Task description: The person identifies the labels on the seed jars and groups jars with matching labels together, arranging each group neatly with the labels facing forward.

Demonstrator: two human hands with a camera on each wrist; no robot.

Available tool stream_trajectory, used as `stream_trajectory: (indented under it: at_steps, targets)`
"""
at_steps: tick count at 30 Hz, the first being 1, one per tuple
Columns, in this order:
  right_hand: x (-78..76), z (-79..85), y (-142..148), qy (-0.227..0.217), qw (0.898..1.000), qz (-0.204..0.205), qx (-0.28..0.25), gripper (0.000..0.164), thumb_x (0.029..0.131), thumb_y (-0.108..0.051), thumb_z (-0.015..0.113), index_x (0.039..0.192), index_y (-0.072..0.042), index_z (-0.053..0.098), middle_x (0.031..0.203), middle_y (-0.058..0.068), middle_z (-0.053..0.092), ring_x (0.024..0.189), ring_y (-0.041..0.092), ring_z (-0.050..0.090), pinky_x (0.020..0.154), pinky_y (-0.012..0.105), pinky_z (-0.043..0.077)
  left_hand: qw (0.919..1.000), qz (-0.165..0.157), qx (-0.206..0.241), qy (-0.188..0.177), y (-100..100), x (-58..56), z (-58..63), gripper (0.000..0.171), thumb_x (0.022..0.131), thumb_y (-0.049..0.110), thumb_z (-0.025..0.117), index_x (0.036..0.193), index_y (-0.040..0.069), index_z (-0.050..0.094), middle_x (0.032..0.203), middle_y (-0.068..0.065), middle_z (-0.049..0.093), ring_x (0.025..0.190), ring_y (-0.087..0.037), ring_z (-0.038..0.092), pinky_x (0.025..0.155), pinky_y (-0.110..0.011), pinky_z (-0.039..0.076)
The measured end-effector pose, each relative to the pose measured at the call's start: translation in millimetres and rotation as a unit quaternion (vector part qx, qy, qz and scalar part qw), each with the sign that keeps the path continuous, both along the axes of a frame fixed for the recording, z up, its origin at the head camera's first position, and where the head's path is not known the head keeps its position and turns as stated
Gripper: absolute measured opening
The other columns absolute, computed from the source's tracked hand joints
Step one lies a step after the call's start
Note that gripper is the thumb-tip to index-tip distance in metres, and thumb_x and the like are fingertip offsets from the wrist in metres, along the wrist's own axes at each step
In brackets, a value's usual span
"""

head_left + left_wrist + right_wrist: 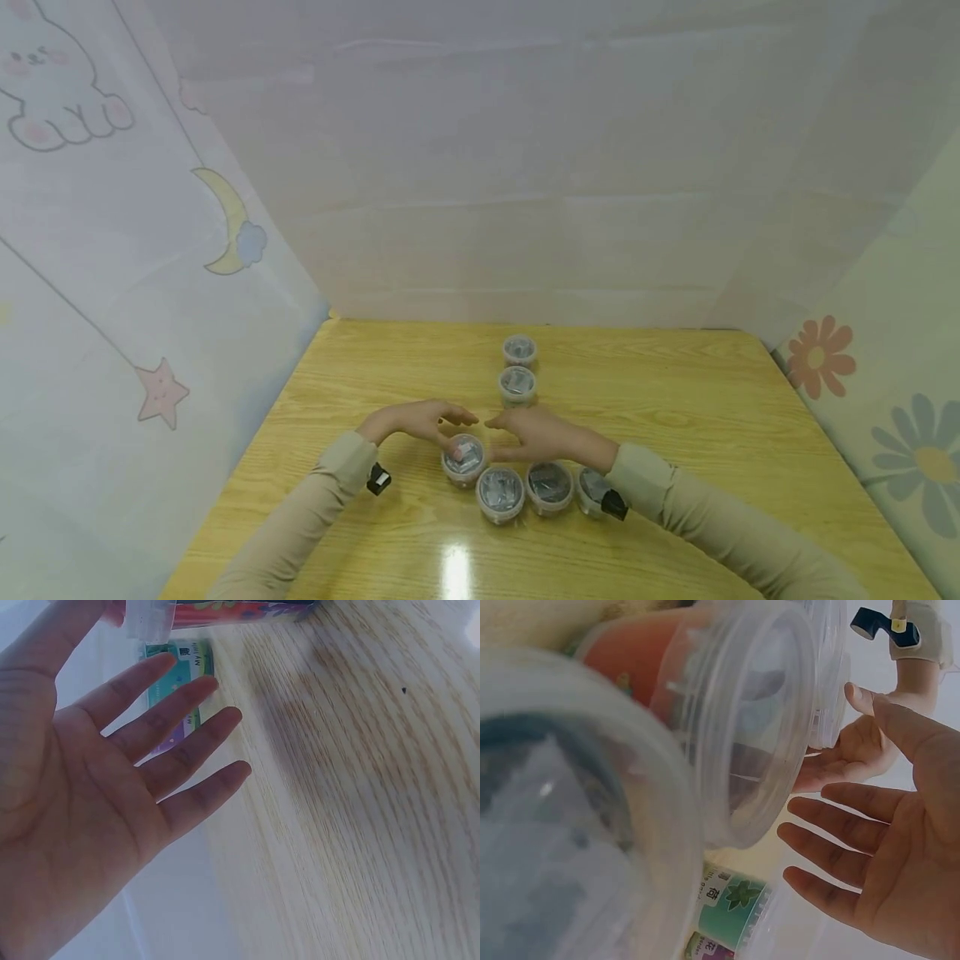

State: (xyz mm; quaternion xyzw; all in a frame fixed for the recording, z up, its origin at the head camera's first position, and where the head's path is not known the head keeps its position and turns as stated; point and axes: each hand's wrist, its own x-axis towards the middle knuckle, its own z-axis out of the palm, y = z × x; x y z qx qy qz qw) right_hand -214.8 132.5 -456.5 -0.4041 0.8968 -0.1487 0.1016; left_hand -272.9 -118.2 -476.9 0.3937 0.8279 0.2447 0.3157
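Note:
My left hand (pixel 420 421) is held beside the leftmost tub (pixel 467 473) of the front group, its thumb over the clear lid. Whether that thumb touches the lid, I cannot tell. Fingers spread apart, the left palm (pixel 90 787) fills much of the left wrist view and holds nothing. Just behind the front tubs, my right hand (pixel 551 437) points toward the left one, with fingers extended and nothing in its grasp. To its front stand a second tub (pixel 500 494), a third tub (pixel 550 487) and another (pixel 591 487), partly hidden by the right wrist.
Farther back on the wooden table (pixel 375 358), two tubs stand in line: a nearer one (pixel 517 383) and a farther one (pixel 519 350). A green label (pixel 731 907) shows in the right wrist view. A pale curtain (pixel 525 167) closes off the back.

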Motion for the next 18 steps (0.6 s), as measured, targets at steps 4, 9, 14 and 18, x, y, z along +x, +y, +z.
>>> stream_trajectory:
  at_steps: [4, 9, 14, 18]
  targets:
    - [1.7, -1.1, -2.1, -0.002, 1.000, 0.001, 0.008, 0.063, 0.088, -0.053, 0.055, 0.127, -0.004, 0.056, 0.121, 0.008, 0.062, 0.105, 0.020, 0.061, 0.085, 0.036, 0.052, 0.9999, -0.010, -0.002, -0.003, -1.6, 0.2, -0.3, 0.077, 0.078, 0.041, 0.073, 0.140, 0.011, 0.040, 0.143, -0.002, 0.042, 0.128, -0.027, 0.041, 0.105, -0.045, 0.037]
    - [2.9, -3.5, -4.1, 0.003, 1.000, 0.005, 0.013, 0.064, 0.087, -0.055, 0.054, 0.126, -0.004, 0.057, 0.114, 0.009, 0.065, 0.095, 0.019, 0.063, 0.074, 0.029, 0.054, 0.9999, -0.010, -0.007, -0.012, -2.3, 0.7, -1.4, 0.077, 0.077, 0.039, 0.074, 0.141, 0.012, 0.040, 0.143, -0.001, 0.042, 0.127, -0.024, 0.043, 0.103, -0.040, 0.040]
    - [4.9, -4.4, -6.6, 0.012, 1.000, -0.001, 0.021, 0.064, 0.086, -0.056, 0.055, 0.125, -0.006, 0.058, 0.111, 0.009, 0.065, 0.084, 0.016, 0.063, 0.068, 0.029, 0.053, 0.9996, -0.010, -0.004, -0.027, -2.9, 1.1, -1.8, 0.077, 0.077, 0.033, 0.076, 0.141, 0.009, 0.039, 0.143, -0.003, 0.042, 0.125, -0.023, 0.045, 0.101, -0.036, 0.042]
    - [6.9, -5.9, -8.6, 0.016, 0.999, -0.004, 0.027, 0.064, 0.086, -0.058, 0.054, 0.124, -0.007, 0.059, 0.113, 0.008, 0.065, 0.088, 0.016, 0.064, 0.071, 0.031, 0.054, 0.9991, -0.012, 0.001, -0.040, -4.0, 2.6, -1.0, 0.076, 0.077, 0.030, 0.076, 0.140, 0.009, 0.039, 0.142, -0.004, 0.042, 0.125, -0.024, 0.046, 0.101, -0.036, 0.043]
